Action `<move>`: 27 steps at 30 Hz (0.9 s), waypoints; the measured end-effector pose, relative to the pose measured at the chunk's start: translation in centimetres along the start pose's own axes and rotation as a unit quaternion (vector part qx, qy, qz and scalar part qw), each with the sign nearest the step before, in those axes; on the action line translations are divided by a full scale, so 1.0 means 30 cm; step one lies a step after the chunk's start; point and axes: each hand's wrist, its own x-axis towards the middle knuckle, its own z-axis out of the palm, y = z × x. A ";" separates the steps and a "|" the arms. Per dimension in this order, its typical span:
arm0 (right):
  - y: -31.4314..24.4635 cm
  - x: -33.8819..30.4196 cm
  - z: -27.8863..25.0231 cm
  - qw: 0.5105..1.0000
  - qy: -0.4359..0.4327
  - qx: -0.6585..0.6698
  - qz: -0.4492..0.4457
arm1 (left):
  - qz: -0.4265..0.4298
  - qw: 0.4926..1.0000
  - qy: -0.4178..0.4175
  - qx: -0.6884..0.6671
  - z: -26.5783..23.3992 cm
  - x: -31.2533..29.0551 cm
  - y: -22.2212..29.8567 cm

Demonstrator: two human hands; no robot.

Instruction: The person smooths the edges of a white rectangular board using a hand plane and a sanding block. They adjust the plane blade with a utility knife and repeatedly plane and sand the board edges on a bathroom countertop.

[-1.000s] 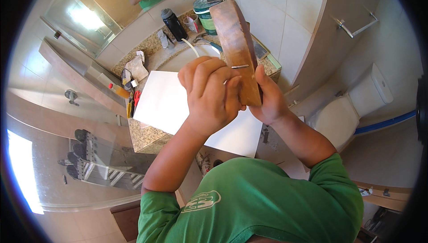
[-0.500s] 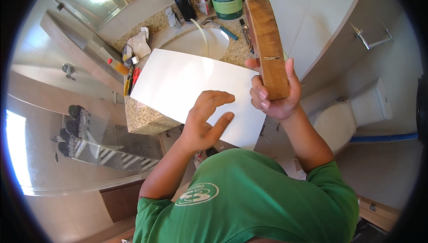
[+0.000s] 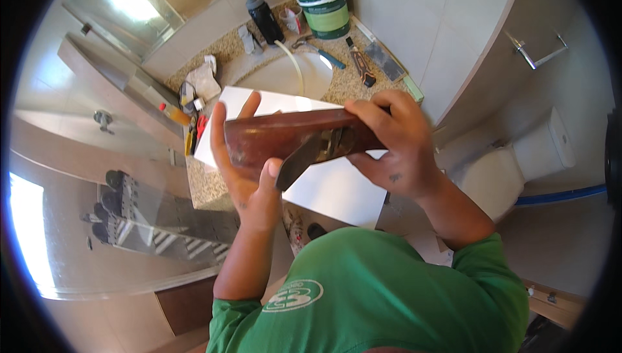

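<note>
A wooden hand plane [image 3: 265, 134] is held up level between both hands, its reddish-brown top side and dark slanting blade facing me. My left hand [image 3: 249, 188] cradles the plane's left end, thumb near the blade and fingers behind the body. At the other end, my right hand [image 3: 398, 142] grips the wood with fingers over the top and thumb below. Beneath the plane, a white board [image 3: 343, 188] lies across the front of the counter and partly covers the sink [image 3: 317, 71].
Around the sink on the granite counter [image 3: 207, 181] are a hammer [image 3: 324, 53], a utility knife [image 3: 361, 64], a black bottle [image 3: 264, 19], a green bucket [image 3: 324, 12] and an orange-liquid bottle [image 3: 173, 114]. A toilet [image 3: 499, 171] stands at right, a ladder [image 3: 155, 226] at left.
The plane has turned from upright, sole toward me, to lying level with its blade side showing. My left hand has come up and taken hold of its other end.
</note>
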 end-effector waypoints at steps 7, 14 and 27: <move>-0.032 0.041 -0.068 1.000 0.000 -0.026 -0.006 | -0.020 0.999 0.035 0.018 0.054 0.016 0.085; -0.019 0.023 -0.078 1.000 -0.001 -0.022 0.008 | -0.014 1.000 -0.007 -0.004 0.055 0.021 0.064; 0.046 -0.050 0.001 0.980 -0.038 0.143 0.130 | -0.096 0.966 -0.080 -0.228 0.048 0.007 -0.072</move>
